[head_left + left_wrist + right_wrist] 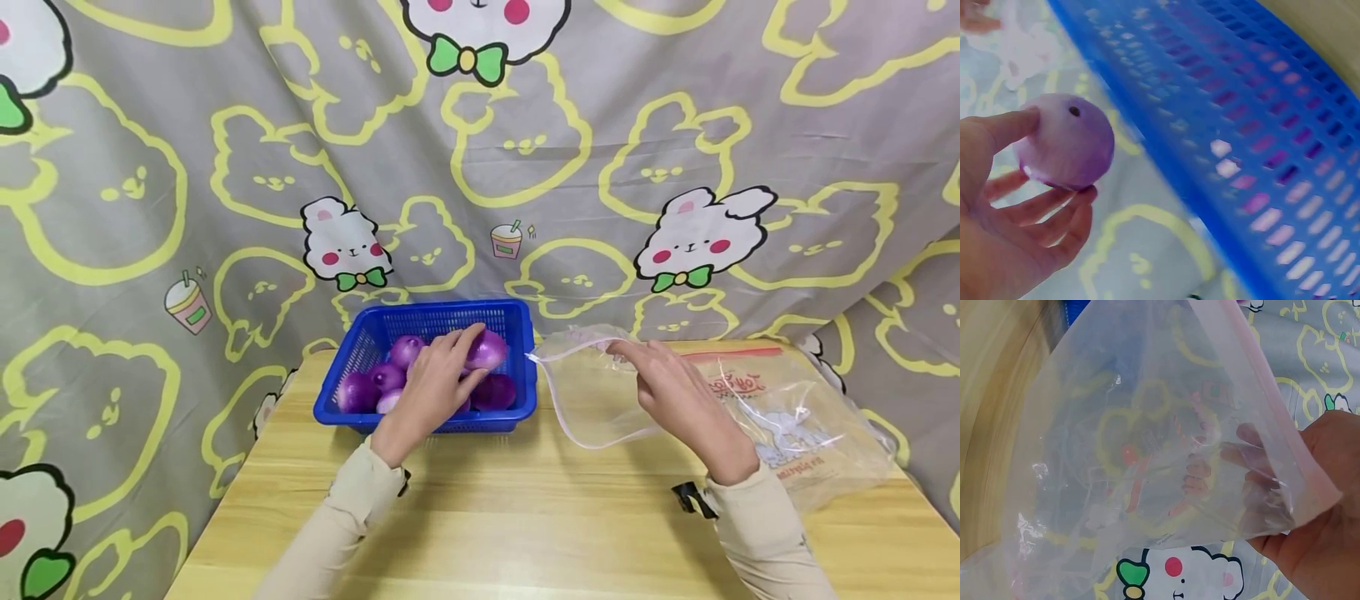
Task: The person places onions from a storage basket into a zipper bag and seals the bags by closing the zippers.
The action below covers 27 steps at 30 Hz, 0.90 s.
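Observation:
Between the thumb and fingers of my left hand is a purple onion, held over the blue basket. In the left wrist view this onion has a dark spot at one end, and the basket's slotted wall is beside it. Several more purple onions lie in the basket. My right hand pinches the rim of a clear plastic bag, whose mouth gapes toward the basket. Through the film in the right wrist view, the curled fingers show inside the bag.
Clear plastic with red lettering and a red strip spreads over the table right of my right wrist. The light wooden table meets a grey patterned curtain just behind the basket. A black strap hangs at the right cuff.

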{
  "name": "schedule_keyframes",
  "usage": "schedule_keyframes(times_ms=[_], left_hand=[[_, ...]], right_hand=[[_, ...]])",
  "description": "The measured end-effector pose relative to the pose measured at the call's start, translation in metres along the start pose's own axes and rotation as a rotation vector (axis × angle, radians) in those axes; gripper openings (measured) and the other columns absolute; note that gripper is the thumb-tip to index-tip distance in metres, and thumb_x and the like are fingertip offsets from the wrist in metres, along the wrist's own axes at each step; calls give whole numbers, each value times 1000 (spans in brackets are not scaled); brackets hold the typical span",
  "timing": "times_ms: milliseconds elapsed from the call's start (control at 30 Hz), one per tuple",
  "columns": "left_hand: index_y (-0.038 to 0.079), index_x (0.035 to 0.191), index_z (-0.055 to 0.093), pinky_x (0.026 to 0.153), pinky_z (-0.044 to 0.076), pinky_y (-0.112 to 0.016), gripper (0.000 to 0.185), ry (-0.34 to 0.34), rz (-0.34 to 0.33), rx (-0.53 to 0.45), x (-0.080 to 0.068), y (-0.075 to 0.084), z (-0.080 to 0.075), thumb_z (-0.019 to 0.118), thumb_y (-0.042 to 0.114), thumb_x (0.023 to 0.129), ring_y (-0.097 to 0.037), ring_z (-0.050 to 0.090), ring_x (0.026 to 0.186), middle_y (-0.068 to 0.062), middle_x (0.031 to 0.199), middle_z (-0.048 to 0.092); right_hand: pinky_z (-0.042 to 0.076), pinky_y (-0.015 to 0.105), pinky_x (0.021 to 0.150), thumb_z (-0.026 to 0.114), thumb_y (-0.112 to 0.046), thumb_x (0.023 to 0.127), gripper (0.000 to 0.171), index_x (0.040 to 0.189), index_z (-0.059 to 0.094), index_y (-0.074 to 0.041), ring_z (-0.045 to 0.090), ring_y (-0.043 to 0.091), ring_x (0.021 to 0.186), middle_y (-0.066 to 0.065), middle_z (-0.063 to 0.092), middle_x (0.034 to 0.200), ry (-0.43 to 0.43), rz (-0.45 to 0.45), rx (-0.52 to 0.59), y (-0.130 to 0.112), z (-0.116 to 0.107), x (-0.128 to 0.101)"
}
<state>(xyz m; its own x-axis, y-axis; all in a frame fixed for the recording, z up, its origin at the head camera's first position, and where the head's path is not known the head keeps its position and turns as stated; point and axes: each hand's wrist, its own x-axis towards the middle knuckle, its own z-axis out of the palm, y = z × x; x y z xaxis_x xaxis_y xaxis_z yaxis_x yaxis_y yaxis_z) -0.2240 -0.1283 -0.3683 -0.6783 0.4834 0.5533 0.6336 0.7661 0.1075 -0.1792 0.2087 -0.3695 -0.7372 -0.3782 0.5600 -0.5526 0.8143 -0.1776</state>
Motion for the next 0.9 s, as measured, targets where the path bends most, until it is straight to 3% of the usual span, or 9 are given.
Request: schedule_keyframes(times_ms=[233,433,667,900], left_hand=[[-1,128,53,95,47,-44,55,92,87,-69,-1,35,-18,76,31,89,-29,60,106,-14,116,64],[1,126,57,108,39,-42,53,96,178,-134,-5,58,-25,78,29,87,-27,59,119,-14,127,62],[4,130,59,104,43,-41,52,84,274,-114,-7,81,-26,78,29,88,-25,54,125,-13,133,58],[8,131,59,94,47,-37,54,67,352,-58,-4,95,-13,79,30,86,-23,52,126,-10,134,57]], right_hand=[[50,41,64,43,15,86,48,123,64,-7,60,25,84,10,69,108,-6,14,0,0,0,-1],[50,41,64,44,16,84,49,123,65,-7,61,26,85,9,70,109,-7,17,0,-2,1,-2],[47,37,59,45,16,84,50,124,64,-8,60,25,83,10,69,109,-8,19,3,-3,-1,-2],[47,34,58,47,17,84,51,125,65,-7,59,23,80,10,70,108,2,-2,3,-2,-3,-2]])
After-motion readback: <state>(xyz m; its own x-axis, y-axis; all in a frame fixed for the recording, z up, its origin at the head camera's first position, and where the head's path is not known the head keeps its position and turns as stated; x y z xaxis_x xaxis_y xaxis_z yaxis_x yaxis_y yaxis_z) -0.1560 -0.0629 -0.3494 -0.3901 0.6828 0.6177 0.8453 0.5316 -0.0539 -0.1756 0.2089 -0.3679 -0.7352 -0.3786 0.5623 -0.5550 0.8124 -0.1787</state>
